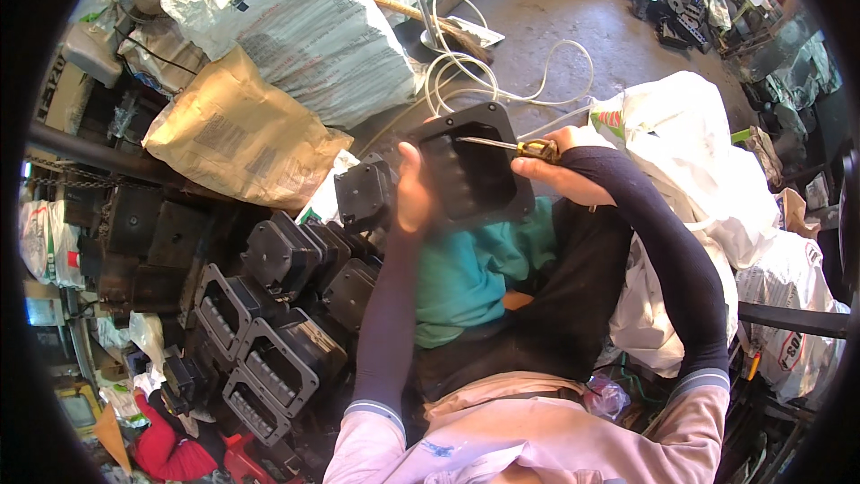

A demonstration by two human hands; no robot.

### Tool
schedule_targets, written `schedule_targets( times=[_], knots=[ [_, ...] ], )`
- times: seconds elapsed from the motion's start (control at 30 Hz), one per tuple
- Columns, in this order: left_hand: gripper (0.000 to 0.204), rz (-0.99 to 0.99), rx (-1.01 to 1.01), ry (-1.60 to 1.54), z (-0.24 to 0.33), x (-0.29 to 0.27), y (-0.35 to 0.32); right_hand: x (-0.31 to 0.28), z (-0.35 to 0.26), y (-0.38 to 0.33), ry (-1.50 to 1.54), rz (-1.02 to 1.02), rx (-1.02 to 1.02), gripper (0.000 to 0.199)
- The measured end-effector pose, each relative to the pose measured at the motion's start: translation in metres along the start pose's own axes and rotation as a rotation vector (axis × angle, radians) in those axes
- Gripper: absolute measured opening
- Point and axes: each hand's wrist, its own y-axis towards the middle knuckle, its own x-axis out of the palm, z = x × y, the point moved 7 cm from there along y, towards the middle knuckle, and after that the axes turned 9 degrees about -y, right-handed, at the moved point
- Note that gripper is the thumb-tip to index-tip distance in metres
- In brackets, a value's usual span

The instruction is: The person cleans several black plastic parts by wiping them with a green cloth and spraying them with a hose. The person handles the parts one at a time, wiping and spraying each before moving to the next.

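My left hand [413, 186] grips the left side of a black plastic box [479, 202], its thumb up along the edge. The box is held above my lap, its flanged rim and deep hollow turned toward me. In my right hand [569, 164] is a screwdriver [534, 150] with a yellowish handle, fingers wrapped round it. The metal shaft points left across the hollow, near the upper inside wall; whether its tip touches the plastic I cannot tell. A green cloth [461, 282] lies on my lap under the box.
Several similar black boxes [291, 358] are piled at my left. Beyond them lie a brown paper sack [242, 130] and a large white sack [296, 36]. A pale hose [537, 97] coils on the floor ahead. White bags [690, 152] stand at my right. A person in red [170, 444] is at the lower left.
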Motion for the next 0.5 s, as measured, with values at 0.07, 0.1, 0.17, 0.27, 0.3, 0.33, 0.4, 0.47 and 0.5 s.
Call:
schedule_targets(
  times=[0.07,0.1,0.17,0.27,0.3,0.33,0.4,0.47,0.5],
  knots=[
    [0.074,-0.067,-0.094,-0.115,-0.003,-0.004,0.001,0.001,-0.005,-0.002,-0.081,-0.017,-0.046,0.060],
    [0.077,-0.098,-0.140,-0.176,-0.005,-0.005,0.001,0.004,-0.007,-0.009,-0.130,-0.035,-0.066,0.060],
    [0.075,-0.205,-0.137,-0.260,-0.002,0.001,0.003,0.004,-0.011,-0.025,-0.190,-0.041,-0.135,0.057],
    [0.071,0.180,0.112,0.021,0.003,-0.017,0.007,0.003,-0.011,-0.052,-0.261,-0.047,-0.153,0.054],
    [0.070,0.339,0.246,0.212,0.010,-0.022,0.003,0.000,-0.013,-0.060,-0.274,-0.006,-0.170,0.053],
    [0.070,0.400,0.203,0.151,0.006,-0.024,0.002,0.002,-0.020,-0.068,-0.299,0.041,-0.223,0.046],
    [0.069,0.316,0.164,0.083,0.003,-0.018,0.005,0.007,-0.027,-0.075,-0.193,0.072,-0.249,0.048],
    [0.069,0.225,0.119,0.134,0.005,-0.013,0.008,0.009,-0.032,-0.070,-0.217,0.165,-0.253,0.048],
    [0.069,0.139,0.112,0.156,0.005,-0.008,0.010,0.011,-0.033,-0.065,-0.217,0.189,-0.235,0.049]
  ],
)
